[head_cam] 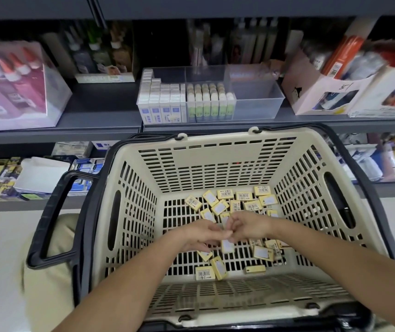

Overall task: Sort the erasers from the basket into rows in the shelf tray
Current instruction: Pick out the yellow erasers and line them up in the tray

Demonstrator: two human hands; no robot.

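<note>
Barcodes noted on yellow erasers (242, 196) in basket (215, 140); "51" written on box (311, 92). Left hand (201, 236), right hand (249, 227) curled together; hold indeterminate.

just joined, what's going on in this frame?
A person has both hands down in a beige slotted plastic basket, among loose small yellow boxed erasers. The left hand and right hand meet mid-basket, fingers curled at one or two erasers; which hand holds them is unclear. On the grey shelf above, the clear three-compartment plastic tray has rows of white packs on its left, green-labelled packs in the middle, and nothing in its right compartment.
</note>
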